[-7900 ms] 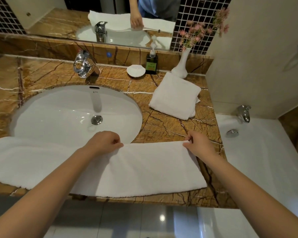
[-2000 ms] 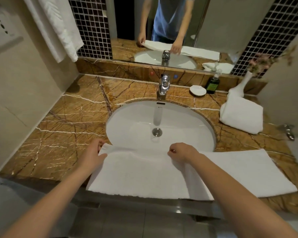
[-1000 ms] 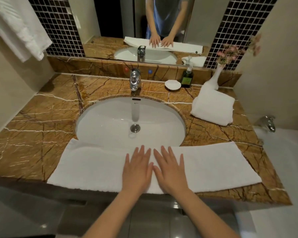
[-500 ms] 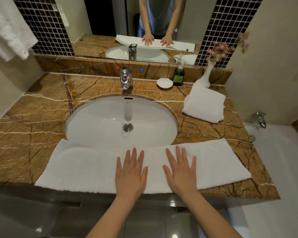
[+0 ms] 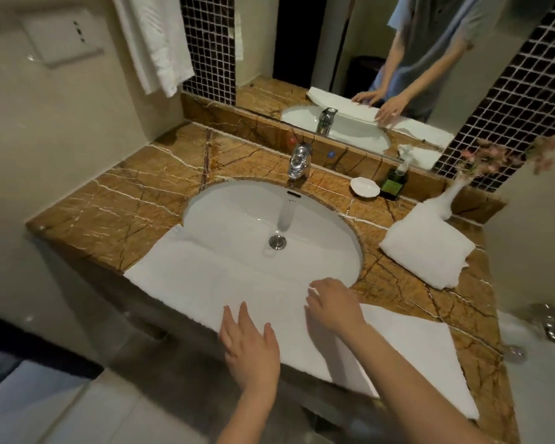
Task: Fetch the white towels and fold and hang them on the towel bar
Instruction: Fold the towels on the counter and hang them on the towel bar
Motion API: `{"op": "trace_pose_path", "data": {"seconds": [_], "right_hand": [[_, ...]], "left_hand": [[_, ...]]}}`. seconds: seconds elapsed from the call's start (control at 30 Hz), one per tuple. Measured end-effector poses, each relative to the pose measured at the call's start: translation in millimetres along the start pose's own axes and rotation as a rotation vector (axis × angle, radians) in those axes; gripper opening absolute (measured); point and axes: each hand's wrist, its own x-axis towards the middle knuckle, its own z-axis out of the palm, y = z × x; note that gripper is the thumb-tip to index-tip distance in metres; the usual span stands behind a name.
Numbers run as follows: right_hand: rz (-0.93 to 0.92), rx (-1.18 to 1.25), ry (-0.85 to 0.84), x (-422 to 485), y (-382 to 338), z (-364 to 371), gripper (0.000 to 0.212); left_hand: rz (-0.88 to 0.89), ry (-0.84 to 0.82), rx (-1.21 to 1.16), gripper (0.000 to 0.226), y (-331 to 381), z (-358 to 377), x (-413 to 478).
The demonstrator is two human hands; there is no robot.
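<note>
A long white towel (image 5: 205, 277), folded lengthwise, lies along the front edge of the brown marble counter (image 5: 135, 206) and partly over the sink's near rim. My left hand (image 5: 250, 344) hovers flat at the towel's front edge, fingers straight. My right hand (image 5: 334, 304) rests on the towel near the sink rim, its fingers loosely bent. A second white towel (image 5: 426, 251) sits folded at the counter's right. Another white towel (image 5: 154, 40) hangs on the wall at the upper left; the bar holding it is out of frame.
The white sink (image 5: 269, 225) with a chrome tap (image 5: 298, 161) fills the middle of the counter. Behind it stand a soap dish (image 5: 364, 186), a green pump bottle (image 5: 394, 182) and a white vase (image 5: 452, 193) of pink flowers. A bathtub tap (image 5: 550, 322) is at the right.
The view has swung left and tilted. My hands have slid leftward over the towel; the left one now reaches the front edge and the right one has moved up toward the sink rim.
</note>
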Motion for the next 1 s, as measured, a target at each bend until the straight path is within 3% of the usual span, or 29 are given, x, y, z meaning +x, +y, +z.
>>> {"op": "trace_pose_path", "data": {"seconds": [0.13,0.2,0.37,0.57,0.73,0.8,1.0], "right_hand": [[-0.128,-0.003,-0.351,61.9,-29.2,-33.4,0.038],[-0.132,-0.070,-0.483,84.2,-45.9,-36.4,0.038],[-0.083,-0.214,-0.649,126.5,-55.6,-9.9,0.035],[-0.109,-0.342,-0.635,118.5,-61.4,-3.2,0.030],[-0.093,-0.300,-0.606,122.2,-60.2,0.2,0.011],[-0.094,-0.299,-0.602,120.3,-61.4,-2.5,0.016],[-0.037,-0.237,-0.636,130.5,-57.8,-10.6,0.050]], "left_hand": [[-0.614,0.074,-0.591,0.067,25.7,-13.1,-25.9],[-0.768,0.054,-0.854,0.059,30.2,-9.1,-24.5],[-0.839,0.129,-1.063,0.024,29.3,-3.0,-8.0],[-0.909,0.148,-1.065,0.020,13.4,0.4,0.1],[-0.892,0.175,-1.138,0.022,7.0,-4.2,15.9],[-0.897,0.147,-1.172,0.011,6.8,-8.0,20.8],[-0.948,-0.039,-1.199,0.020,1.3,-25.1,23.4]]}}
